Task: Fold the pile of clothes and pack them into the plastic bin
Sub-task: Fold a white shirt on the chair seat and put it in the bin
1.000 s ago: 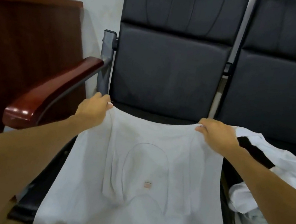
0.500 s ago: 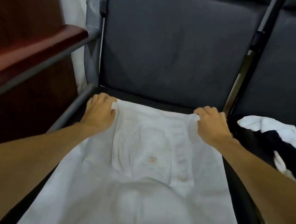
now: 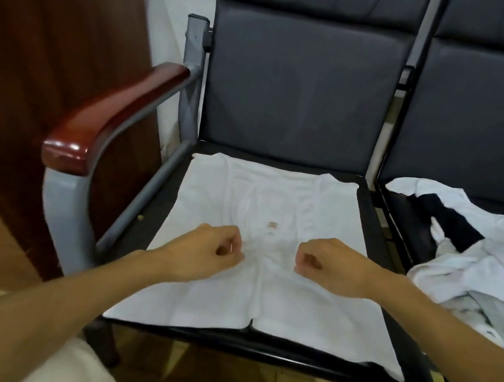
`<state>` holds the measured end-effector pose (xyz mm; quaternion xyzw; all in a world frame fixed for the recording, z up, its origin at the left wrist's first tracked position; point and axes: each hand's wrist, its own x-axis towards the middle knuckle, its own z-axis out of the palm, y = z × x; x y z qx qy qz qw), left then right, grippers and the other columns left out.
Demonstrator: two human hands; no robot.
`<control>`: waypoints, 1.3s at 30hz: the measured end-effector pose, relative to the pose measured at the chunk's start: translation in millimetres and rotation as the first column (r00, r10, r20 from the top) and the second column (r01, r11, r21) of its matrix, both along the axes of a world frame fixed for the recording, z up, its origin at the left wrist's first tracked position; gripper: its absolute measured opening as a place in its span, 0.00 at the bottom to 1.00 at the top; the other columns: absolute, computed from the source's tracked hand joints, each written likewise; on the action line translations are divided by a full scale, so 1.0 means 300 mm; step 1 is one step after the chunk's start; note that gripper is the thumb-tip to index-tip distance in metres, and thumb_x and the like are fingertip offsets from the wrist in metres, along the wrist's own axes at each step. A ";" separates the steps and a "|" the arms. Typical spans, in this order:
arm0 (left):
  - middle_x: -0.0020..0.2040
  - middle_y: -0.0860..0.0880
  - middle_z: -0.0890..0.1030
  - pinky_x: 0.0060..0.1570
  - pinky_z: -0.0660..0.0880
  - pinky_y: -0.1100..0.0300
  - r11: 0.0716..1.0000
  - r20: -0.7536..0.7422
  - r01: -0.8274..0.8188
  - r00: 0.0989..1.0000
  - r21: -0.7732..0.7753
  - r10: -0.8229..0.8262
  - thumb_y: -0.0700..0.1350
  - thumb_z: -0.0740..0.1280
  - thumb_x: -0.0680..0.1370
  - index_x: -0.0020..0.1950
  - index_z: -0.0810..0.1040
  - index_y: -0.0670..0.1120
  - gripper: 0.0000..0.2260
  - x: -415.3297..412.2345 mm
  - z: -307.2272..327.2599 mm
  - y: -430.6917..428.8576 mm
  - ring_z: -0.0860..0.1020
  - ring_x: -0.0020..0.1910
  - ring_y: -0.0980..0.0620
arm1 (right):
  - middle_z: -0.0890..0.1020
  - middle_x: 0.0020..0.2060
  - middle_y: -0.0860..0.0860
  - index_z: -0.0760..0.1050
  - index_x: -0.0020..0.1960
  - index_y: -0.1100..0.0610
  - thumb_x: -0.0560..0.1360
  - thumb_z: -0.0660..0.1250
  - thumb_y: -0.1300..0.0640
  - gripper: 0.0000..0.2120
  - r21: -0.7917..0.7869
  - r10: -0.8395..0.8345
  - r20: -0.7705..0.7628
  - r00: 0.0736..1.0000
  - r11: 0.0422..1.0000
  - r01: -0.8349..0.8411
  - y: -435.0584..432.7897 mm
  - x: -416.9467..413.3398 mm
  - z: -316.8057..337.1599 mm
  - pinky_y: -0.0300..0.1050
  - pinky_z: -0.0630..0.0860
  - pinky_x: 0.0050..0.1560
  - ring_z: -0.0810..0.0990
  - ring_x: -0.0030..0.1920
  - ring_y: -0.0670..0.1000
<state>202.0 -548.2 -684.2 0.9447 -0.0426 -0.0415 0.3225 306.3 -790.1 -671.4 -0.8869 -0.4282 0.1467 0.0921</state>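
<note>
Both hands are off the far hem and back at mid-cloth. Left hand (image 3: 211, 250) and right hand (image 3: 328, 265) have curled fingers; can't tell if they pinch fabric. The white cotton shirt (image 3: 276, 194) lies flat under and beyond them on the black padded chair seat (image 3: 370, 209). Spread looks done, fold probably next.

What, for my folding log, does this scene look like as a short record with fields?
garment: white shirt spread flat on the black chair seat
left hand: fingers curled over the shirt's middle, grip unclear
right hand: likewise curled, grip unclear
pile: unfolded white and black clothes on the next seat
bin: not in view
</note>
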 end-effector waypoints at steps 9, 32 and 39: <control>0.49 0.55 0.70 0.46 0.70 0.64 0.893 -0.242 0.325 0.936 0.312 -0.257 0.58 0.76 0.67 0.54 0.68 0.51 0.24 -0.159 -0.036 0.009 0.70 0.47 0.56 | 0.72 0.44 0.43 0.68 0.49 0.48 0.70 0.74 0.43 0.18 -0.324 0.035 -0.210 0.977 0.940 -0.103 -0.143 -0.136 0.006 0.37 0.68 0.43 0.70 0.43 0.46; 0.39 0.49 0.73 0.36 0.65 0.57 0.932 0.016 -0.339 0.940 0.130 0.340 0.44 0.55 0.82 0.41 0.68 0.44 0.11 -0.035 -0.017 0.058 0.72 0.39 0.49 | 0.78 0.42 0.55 0.69 0.42 0.55 0.78 0.60 0.49 0.11 0.239 -0.537 0.099 0.838 0.830 0.504 -0.180 0.011 -0.069 0.49 0.73 0.43 0.77 0.45 0.58; 0.50 0.43 0.76 0.46 0.74 0.50 0.843 0.165 -0.446 0.895 0.301 0.415 0.45 0.62 0.81 0.51 0.74 0.43 0.06 -0.047 -0.012 0.130 0.75 0.45 0.44 | 0.78 0.53 0.55 0.74 0.56 0.58 0.80 0.60 0.51 0.12 0.273 -0.654 0.215 0.725 0.753 0.599 -0.156 0.023 -0.068 0.51 0.74 0.51 0.77 0.53 0.59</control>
